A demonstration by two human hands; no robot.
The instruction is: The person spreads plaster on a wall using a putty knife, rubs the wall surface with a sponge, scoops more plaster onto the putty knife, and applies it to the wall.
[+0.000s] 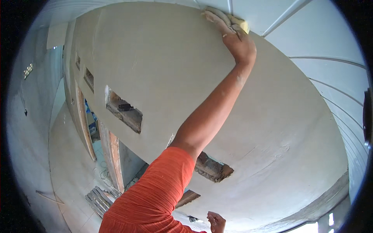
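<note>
My left arm, in a red sleeve, stretches up across the beige plastered wall (155, 58). My left hand (237, 44) grips a dirty, pale yellow sponge pad (241, 24) against the top of the wall, where it meets the white panelled ceiling (318, 39). My right hand (216, 222) is low at the bottom, beside my red sleeve, with fingers curled and some pale residue on them; I cannot make out whether anything is inside.
Rough rectangular openings (123, 110) are cut in the wall. Wooden door frames (114, 155) stand at left, with a slatted wooden piece (97, 202) on the tiled floor (70, 209). A grey wall (27, 116) runs along the far left.
</note>
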